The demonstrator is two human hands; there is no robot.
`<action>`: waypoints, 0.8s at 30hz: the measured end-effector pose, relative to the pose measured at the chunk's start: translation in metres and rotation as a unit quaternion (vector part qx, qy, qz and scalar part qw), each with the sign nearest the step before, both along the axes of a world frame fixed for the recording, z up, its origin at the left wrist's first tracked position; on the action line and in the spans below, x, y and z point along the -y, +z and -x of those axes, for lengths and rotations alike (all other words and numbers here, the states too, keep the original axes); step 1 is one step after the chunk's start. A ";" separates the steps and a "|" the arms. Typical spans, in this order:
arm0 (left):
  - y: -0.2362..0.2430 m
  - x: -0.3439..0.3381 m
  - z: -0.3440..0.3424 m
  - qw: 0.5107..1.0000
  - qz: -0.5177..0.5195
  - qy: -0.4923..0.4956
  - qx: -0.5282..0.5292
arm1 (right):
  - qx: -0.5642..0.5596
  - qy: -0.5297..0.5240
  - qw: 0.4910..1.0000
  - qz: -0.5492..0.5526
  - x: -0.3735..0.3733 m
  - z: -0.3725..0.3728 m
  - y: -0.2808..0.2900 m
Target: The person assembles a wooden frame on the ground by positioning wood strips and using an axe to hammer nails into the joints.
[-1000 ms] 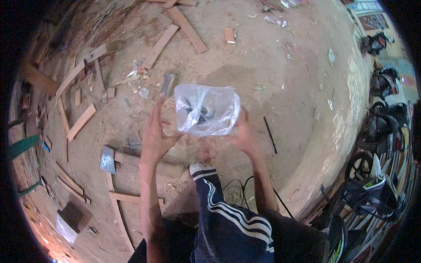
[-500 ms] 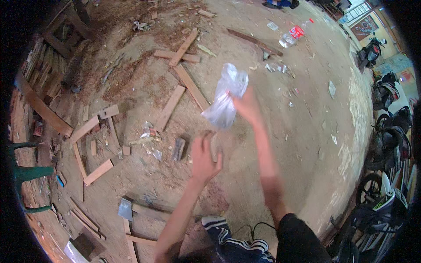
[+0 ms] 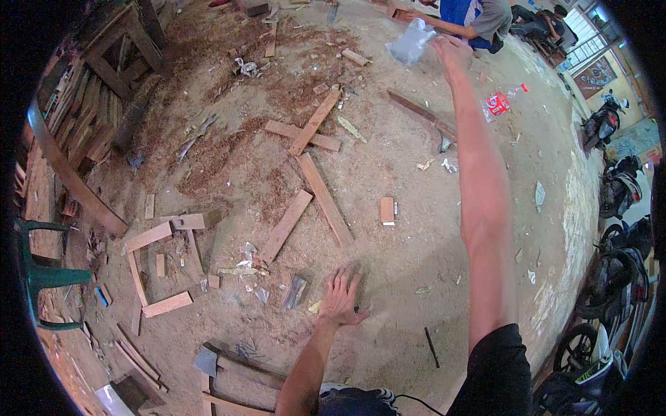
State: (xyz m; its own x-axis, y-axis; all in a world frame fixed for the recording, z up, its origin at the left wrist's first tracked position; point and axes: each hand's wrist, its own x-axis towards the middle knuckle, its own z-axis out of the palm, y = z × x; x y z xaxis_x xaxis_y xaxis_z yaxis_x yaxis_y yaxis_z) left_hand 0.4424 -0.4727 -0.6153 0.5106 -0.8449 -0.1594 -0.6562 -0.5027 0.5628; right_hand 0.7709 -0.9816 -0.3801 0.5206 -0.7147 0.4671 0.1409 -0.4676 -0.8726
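My right arm reaches far out to the upper right. At its end my right hand (image 3: 452,54) is closed on a crumpled clear plastic bag (image 3: 409,43), held at its right edge. Low over the dirt floor, my left hand (image 3: 340,298) has its fingers spread and holds nothing. Just left of it lies a dark, short block (image 3: 294,291). Farther ahead, a small reddish-brown wood block (image 3: 387,210) rests on the ground. Two long wooden strips (image 3: 325,199) (image 3: 286,225) lie beyond the left hand.
A co-worker (image 3: 485,21) sits near the bag, an arm stretched behind it. A hatchet (image 3: 207,360) and a wooden frame (image 3: 166,305) lie left. A red-labelled plastic bottle (image 3: 497,104) lies right. Parked motorcycles (image 3: 621,267) line the right side; a green chair (image 3: 59,277) stands left.
My right hand has carried the plastic bag away, up and to the right, near the co-worker. The left hand has lowered and spread its fingers. The small wood block now shows. The view has shifted.
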 end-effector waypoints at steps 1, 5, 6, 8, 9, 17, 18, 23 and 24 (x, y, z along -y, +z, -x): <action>-0.001 0.000 0.002 1.000 -0.007 -0.005 -0.006 | 0.040 0.078 0.995 -0.051 -0.006 0.002 -0.008; 0.001 0.007 0.002 1.000 0.023 -0.003 -0.015 | -0.073 0.073 0.995 0.005 -0.048 0.047 -0.065; 0.000 0.007 0.003 1.000 0.014 -0.010 -0.011 | -0.093 0.050 0.994 0.027 -0.073 0.068 -0.083; -0.005 0.009 0.006 1.000 0.007 -0.016 -0.010 | -0.042 0.090 0.994 -0.037 -0.128 0.121 -0.115; -0.006 0.008 0.006 1.000 0.010 -0.016 0.005 | 0.003 0.081 0.996 -0.029 -0.158 0.141 -0.134; -0.018 0.004 0.004 1.000 0.017 -0.007 -0.012 | -0.070 -0.001 0.961 -0.269 -0.430 0.327 -0.148; -0.026 0.004 0.009 0.992 0.080 0.010 -0.098 | -0.075 0.008 0.943 -0.324 -0.452 0.345 -0.142; -0.028 -0.028 0.020 0.960 0.130 0.113 0.219 | -0.102 0.086 0.957 -0.256 -0.487 0.399 -0.141; -0.011 -0.045 0.009 0.960 0.240 0.103 0.097 | -0.104 0.107 0.947 -0.284 -0.488 0.411 -0.138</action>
State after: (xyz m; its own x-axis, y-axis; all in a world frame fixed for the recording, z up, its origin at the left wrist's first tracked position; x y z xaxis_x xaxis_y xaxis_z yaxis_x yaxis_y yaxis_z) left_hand 0.4338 -0.4275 -0.6258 0.6558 -0.6750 0.3380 -0.6867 -0.3475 0.6385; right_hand 0.3597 -0.4939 -0.5177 0.7209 -0.6871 -0.0900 -0.0231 0.1059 -0.9941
